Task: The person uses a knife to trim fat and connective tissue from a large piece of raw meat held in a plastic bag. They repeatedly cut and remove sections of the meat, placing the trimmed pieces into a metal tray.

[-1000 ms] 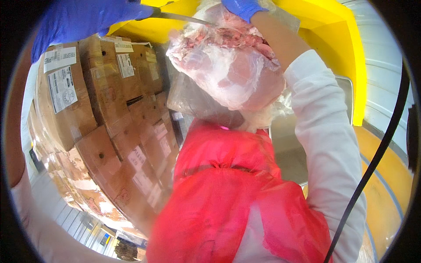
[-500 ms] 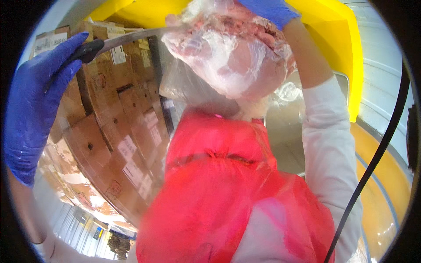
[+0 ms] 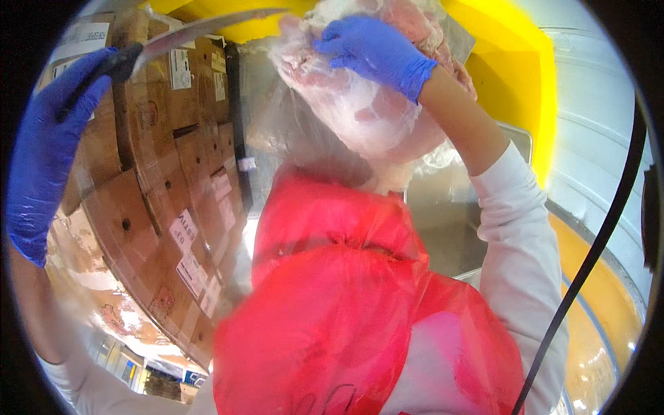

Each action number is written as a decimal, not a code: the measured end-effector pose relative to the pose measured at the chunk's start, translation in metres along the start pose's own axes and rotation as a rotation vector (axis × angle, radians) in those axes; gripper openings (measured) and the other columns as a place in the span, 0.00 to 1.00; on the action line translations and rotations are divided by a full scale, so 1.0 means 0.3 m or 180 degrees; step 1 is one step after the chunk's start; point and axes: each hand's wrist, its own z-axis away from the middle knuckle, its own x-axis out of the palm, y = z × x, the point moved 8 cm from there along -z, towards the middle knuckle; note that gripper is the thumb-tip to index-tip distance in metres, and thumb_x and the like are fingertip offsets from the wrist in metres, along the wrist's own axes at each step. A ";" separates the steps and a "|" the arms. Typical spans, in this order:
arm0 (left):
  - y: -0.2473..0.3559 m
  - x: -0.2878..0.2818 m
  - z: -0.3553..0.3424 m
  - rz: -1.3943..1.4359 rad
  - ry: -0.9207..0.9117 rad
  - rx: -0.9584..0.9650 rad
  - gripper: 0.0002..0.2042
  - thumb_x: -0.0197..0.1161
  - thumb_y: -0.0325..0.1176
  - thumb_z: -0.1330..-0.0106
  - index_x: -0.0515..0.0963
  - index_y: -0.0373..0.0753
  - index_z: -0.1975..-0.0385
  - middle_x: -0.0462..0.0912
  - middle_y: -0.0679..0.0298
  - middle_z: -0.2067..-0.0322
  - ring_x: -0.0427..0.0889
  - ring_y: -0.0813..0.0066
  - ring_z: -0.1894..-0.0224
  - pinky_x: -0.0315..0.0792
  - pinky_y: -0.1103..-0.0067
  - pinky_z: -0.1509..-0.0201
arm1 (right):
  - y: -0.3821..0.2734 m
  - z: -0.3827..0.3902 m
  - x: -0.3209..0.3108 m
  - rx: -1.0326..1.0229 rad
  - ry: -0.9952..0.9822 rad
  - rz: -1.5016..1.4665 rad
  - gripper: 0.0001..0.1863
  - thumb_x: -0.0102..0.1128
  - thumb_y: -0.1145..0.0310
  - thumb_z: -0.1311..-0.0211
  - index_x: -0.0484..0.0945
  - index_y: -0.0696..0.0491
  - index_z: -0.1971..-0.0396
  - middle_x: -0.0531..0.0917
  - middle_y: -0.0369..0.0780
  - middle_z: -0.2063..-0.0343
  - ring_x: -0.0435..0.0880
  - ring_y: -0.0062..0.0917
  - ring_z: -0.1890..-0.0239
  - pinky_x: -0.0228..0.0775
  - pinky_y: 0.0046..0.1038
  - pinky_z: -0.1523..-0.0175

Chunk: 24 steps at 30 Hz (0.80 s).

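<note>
My left hand (image 3: 52, 152), in a blue glove at the far left, grips the black handle of a long knife (image 3: 183, 36), its blade pointing right, above and left of the meat. A large pale pink piece of raw meat (image 3: 363, 128) with white fat lies at the top centre on clear plastic (image 3: 294, 135). My right hand (image 3: 370, 57), also blue-gloved, rests on its top with fingers curled onto it. Below the meat is my red apron (image 3: 332, 290); a steel tray (image 3: 443, 221) shows to its right.
Stacked brown cartons (image 3: 152, 207) with labels fill the left side. A yellow bin (image 3: 519, 76) stands behind the meat. A white ribbed wall (image 3: 591, 131) is at the right, with a yellow floor-level surface (image 3: 595, 318) below it. A black cord (image 3: 598, 242) crosses the right side.
My left hand moved with the knife down and left from the top, and the blade now tilts up from the meat. My right hand shifted leftward and down onto the meat's top.
</note>
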 end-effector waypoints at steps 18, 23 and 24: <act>0.186 0.075 0.124 0.0821 -0.0015 0.0296 0.20 0.58 0.24 0.31 0.76 0.42 0.39 0.82 0.51 0.56 0.82 0.53 0.53 0.73 0.71 0.46 | -0.006 0.285 -0.378 0.1004 0.1650 0.0391 0.09 0.63 0.76 0.43 0.88 0.53 0.64 0.88 0.41 0.65 0.86 0.31 0.65 0.78 0.27 0.56; 0.255 0.064 0.105 0.0430 -0.0106 0.0364 0.21 0.59 0.24 0.32 0.76 0.46 0.39 0.77 0.52 0.66 0.80 0.52 0.62 0.73 0.67 0.56 | 0.031 0.400 -0.429 0.1457 0.1953 0.0107 0.07 0.62 0.75 0.38 0.88 0.55 0.63 0.88 0.40 0.66 0.86 0.27 0.65 0.77 0.25 0.56; 0.271 0.058 0.100 0.0290 -0.0071 0.0382 0.22 0.59 0.24 0.32 0.76 0.47 0.39 0.76 0.53 0.67 0.79 0.52 0.64 0.72 0.66 0.58 | 0.043 0.411 -0.440 0.1595 0.2042 0.0103 0.07 0.64 0.74 0.38 0.87 0.56 0.62 0.88 0.39 0.66 0.85 0.23 0.65 0.76 0.23 0.54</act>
